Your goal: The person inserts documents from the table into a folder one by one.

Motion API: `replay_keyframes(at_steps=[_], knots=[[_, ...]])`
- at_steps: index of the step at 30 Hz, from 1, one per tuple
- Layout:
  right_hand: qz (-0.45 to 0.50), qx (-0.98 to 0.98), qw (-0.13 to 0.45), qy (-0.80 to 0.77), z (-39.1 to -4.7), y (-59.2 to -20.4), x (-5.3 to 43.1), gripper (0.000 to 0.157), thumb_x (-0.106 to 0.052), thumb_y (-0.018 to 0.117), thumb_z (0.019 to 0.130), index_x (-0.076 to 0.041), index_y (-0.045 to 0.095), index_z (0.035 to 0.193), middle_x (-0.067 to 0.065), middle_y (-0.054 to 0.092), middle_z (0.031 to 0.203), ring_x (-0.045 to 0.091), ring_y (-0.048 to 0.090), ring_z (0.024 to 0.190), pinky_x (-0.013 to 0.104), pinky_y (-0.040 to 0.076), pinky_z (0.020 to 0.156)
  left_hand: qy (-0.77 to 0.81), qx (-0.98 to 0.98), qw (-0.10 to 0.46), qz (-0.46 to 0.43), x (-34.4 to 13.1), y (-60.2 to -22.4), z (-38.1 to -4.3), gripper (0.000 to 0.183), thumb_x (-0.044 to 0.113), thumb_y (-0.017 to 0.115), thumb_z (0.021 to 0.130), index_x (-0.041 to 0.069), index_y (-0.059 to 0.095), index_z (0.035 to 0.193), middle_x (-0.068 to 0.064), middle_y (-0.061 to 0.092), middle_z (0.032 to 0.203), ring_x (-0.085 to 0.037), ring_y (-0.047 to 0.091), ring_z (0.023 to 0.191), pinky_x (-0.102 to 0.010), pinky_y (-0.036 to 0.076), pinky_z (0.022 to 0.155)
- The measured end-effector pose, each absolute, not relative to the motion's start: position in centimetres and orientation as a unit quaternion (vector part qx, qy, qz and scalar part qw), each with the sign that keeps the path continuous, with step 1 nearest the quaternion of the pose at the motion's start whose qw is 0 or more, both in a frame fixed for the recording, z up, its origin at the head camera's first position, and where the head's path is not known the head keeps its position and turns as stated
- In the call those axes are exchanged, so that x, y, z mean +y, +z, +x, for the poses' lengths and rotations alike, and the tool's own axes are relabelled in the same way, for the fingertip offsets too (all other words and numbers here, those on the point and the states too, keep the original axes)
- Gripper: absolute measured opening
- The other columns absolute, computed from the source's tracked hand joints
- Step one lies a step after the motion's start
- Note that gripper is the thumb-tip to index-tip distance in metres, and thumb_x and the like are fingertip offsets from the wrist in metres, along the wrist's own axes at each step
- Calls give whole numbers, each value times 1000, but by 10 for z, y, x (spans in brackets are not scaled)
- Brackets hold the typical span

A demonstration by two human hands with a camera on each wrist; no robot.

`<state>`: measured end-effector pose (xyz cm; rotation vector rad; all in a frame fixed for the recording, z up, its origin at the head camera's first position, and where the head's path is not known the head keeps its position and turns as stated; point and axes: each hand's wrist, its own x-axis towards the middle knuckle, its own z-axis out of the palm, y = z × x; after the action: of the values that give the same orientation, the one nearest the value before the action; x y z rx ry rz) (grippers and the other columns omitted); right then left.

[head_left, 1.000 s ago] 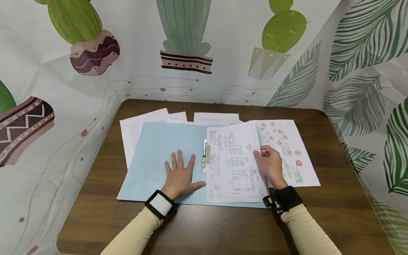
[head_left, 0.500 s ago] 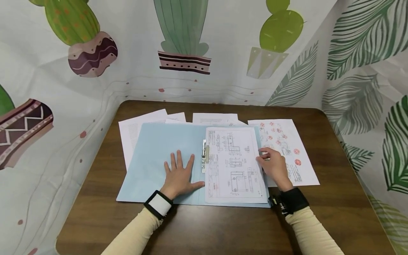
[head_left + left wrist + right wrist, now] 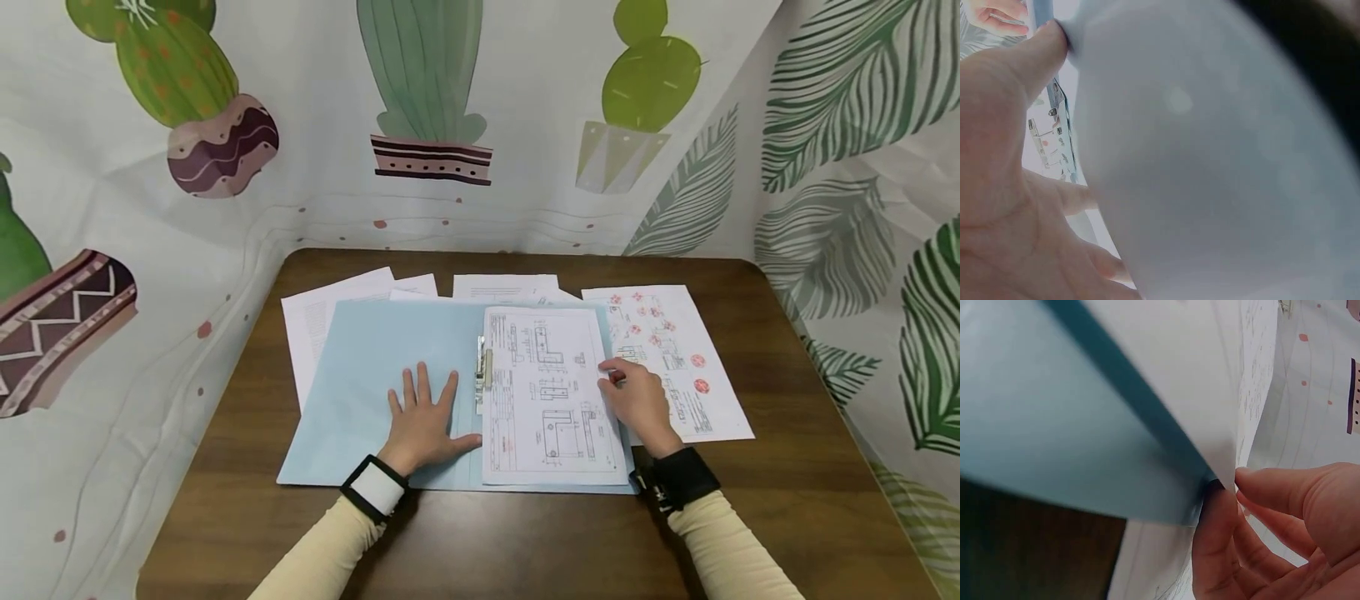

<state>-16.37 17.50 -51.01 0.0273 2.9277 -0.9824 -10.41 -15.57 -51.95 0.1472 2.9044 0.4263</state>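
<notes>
A light blue folder [image 3: 390, 333] lies spread on the table, with a metal clip [image 3: 483, 375] at its spine. On its right half rests a stack of paper, topped by a technical drawing [image 3: 555, 433]. My left hand [image 3: 423, 429] presses flat on the left cover, fingers spread, thumb reaching to the spine; in the left wrist view the blue cover [image 3: 1210, 156] fills most of the picture beside the palm. My right hand [image 3: 641, 404] is at the drawing's right edge. Seen from the right wrist, its thumb and index finger [image 3: 1215, 519] pinch the edge of white paper [image 3: 1172, 369].
Printed sheets [image 3: 306, 333] stick out from under the folder at the back left, and more paper [image 3: 502, 286] shows behind it. A sheet with red stamps [image 3: 712, 408] lies to the right, partly under the folder. The brown table [image 3: 480, 550] meets a patterned cloth [image 3: 315, 150] behind.
The drawing, earlier raised and slanted at its right side, now lies flat on the stack. My right hand moved off rightward, then came back to the edge. The left hand stayed put.
</notes>
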Motion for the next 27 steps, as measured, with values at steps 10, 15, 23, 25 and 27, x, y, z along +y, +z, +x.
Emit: replay_keyframes(at_steps=[10, 15, 23, 25, 27], knots=[[-9, 952, 34, -303, -162, -514, 172, 30, -13, 71, 96, -5, 72, 124, 23, 63, 124, 35, 62, 102, 44, 49, 76, 149, 981, 112, 56, -160, -517, -104, 104, 68, 74, 82, 12, 35, 161, -36, 7, 165, -59, 2, 150, -78, 11, 112], [-8, 956, 38, -291, -161, -514, 168, 31, -15, 74, 95, -5, 73, 124, 23, 59, 123, 34, 60, 98, 42, 47, 73, 153, 980, 115, 58, -163, -516, -103, 101, 63, 76, 83, 12, 36, 161, -35, 8, 165, -58, 3, 151, -76, 11, 114], [-10, 959, 45, -281, -159, -515, 165, 35, -16, 76, 94, -4, 72, 126, 24, 54, 128, 34, 58, 102, 39, 46, 72, 147, 981, 113, 54, -162, -515, -102, 102, 64, 76, 82, 13, 36, 161, -35, 8, 165, -58, 4, 151, -75, 13, 114], [-7, 959, 45, -280, -158, -514, 165, 35, -16, 75, 94, -4, 71, 127, 24, 53, 128, 35, 58, 102, 40, 47, 72, 147, 981, 113, 54, -162, -514, -103, 102, 64, 76, 83, 13, 36, 161, -35, 8, 165, -57, 3, 151, -75, 12, 114], [-6, 959, 44, -278, -158, -514, 165, 36, -16, 75, 94, -4, 71, 127, 25, 52, 128, 36, 58, 102, 41, 47, 72, 147, 981, 112, 54, -162, -514, -103, 102, 64, 76, 83, 13, 36, 161, -35, 7, 165, -57, 3, 151, -75, 12, 114]])
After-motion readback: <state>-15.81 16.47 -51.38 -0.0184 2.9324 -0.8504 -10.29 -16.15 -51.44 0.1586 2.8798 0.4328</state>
